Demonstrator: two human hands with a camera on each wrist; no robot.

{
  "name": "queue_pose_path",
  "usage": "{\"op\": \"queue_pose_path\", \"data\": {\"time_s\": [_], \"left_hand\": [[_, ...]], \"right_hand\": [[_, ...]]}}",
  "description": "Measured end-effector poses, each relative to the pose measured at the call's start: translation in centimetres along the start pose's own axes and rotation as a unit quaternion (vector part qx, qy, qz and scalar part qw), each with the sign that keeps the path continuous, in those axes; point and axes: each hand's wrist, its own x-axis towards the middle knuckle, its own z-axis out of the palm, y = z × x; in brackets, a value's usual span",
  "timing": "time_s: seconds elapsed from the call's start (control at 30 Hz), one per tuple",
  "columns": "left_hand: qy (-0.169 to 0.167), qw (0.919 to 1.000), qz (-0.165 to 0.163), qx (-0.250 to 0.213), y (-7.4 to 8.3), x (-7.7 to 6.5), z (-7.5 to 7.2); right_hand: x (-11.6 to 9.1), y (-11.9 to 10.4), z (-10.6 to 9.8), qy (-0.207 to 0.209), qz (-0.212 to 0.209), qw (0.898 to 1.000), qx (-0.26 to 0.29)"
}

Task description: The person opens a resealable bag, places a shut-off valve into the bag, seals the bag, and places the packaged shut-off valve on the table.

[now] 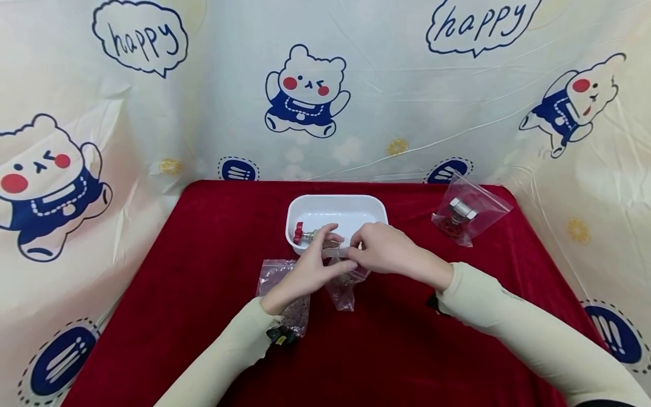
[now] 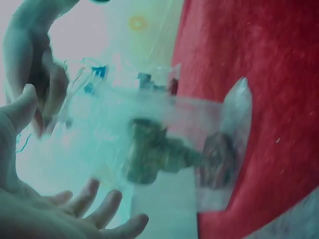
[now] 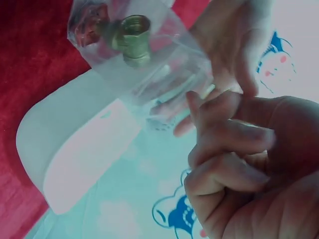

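Two hands at a small clear bag with a valve, on the person's side of the white tray

I see a person whose two hands meet at the near edge of the white tray, and between them there is the clear bag. The bag hangs down on the person's side of the tray, and inside it is a brass valve with a reddish round handle. The right hand, near the right part of the tray's near rim, has its fingers curled and it pinches the edge of the bag with thumb and forefinger. The left hand, near the left part of the same rim, keeps its fingers apart and rather straight, close around the bag; whether they touch the plastic, I cannot tell.

In the tray itself, towards its left end, lies another valve with a red handle. Near the tray's front left corner a flat clear bag lies partly beneath the left wrist. Well apart from the tray, to its right, there is a third bag, which contains a metal fitting and a dark red wheel. Under the tray spreads a red cloth, and behind the tray stands a pale curtain with bears and the word "happy"
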Motion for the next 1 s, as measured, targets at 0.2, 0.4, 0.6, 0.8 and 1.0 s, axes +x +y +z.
{"op": "queue_pose_path", "data": {"time_s": [0.2,0.4,0.6,0.8,1.0], "left_hand": [[-0.036,0.9991,-0.013,-0.02,0.3,0.4,-0.7],[-0.029,0.9994,0.002,-0.019,0.1,0.7,-0.7],[-0.012,0.9994,0.011,0.03,-0.5,0.9,-0.8],[-0.007,0.9987,0.005,0.05,-0.8,0.7,-0.8],[0.041,0.9984,0.004,0.04,-0.7,0.7,-0.8]], "right_hand": [[-2.5,0.9,0.2,-0.044,0.024,0.996,0.077],[-3.8,1.5,2.2,-0.025,-0.046,0.996,0.065],[-4.3,1.8,3.7,0.039,-0.085,0.995,0.023],[-4.6,2.2,3.9,0.064,-0.089,0.994,0.025],[-4.8,2.6,3.3,0.09,-0.072,0.993,0.017]]}}
